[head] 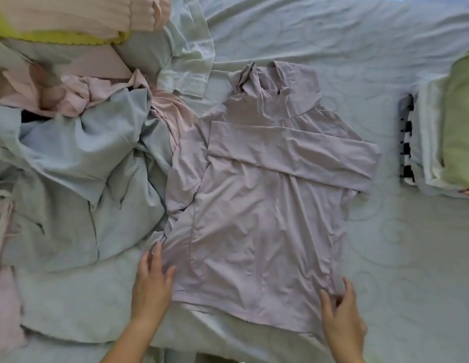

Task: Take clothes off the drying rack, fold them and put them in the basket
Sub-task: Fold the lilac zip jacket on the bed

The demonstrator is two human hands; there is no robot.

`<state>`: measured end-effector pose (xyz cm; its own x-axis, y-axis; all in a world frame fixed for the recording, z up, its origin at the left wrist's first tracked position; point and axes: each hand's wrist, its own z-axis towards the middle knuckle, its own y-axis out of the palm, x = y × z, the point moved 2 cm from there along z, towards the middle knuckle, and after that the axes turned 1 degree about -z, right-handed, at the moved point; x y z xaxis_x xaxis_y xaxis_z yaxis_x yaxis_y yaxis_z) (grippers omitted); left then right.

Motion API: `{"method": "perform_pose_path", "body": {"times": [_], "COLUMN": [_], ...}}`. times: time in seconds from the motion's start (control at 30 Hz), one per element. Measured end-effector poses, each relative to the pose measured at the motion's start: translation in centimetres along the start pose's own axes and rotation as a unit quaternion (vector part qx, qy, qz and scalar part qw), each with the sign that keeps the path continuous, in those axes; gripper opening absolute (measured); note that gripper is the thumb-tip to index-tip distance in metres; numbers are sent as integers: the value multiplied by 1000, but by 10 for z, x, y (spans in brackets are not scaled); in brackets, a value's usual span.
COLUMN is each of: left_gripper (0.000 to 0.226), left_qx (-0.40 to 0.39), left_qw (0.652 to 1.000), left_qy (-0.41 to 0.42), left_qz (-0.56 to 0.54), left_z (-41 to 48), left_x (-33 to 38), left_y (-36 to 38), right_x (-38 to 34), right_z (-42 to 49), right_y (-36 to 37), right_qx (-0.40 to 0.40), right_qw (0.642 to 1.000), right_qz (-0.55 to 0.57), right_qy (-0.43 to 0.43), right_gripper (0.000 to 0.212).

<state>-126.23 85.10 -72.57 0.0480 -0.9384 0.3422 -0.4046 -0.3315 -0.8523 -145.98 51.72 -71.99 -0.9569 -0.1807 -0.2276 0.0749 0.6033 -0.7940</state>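
Two holds on lilac hooded jacket (254, 218), hem 6, hood 12 o'clock: presses left hand (152, 282) flat, pinches with right hand (342, 319).

Clothes heap (78, 158) crowds left; bedsheet (385, 244) right open.

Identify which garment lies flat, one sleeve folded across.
The lilac top in the middle; the left hand rests on it, the right hand pinches its hem. The blue jacket lies crumpled.
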Motion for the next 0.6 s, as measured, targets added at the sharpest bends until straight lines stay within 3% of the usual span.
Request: {"method": "perform_pose_path", "body": {"times": [0.13,0.33,0.47,0.6], "left_gripper": [73,75,92,106], "left_qx": [-29,-28,-87,-134], "left_qw": [999,999,994,989], "left_qy": [-19,3,13,16], "left_qz": [-18,-32,-59,-68], "left_z": [-10,-39,-78,-115], "left_x": [-1,11,19,23], "left_y": [1,1,18,48], "right_x": [9,26,59,96], "right_z": [-6,2,21,34], "right_y": [12,-12,-48,-69], "right_qx": [-27,-13,22,8], "right_qw": [999,999,1000,998], "right_qz": [-27,28,1,-60], "right_qy": [1,-33,-21,-7], "right_gripper": [75,61,58,62]}}
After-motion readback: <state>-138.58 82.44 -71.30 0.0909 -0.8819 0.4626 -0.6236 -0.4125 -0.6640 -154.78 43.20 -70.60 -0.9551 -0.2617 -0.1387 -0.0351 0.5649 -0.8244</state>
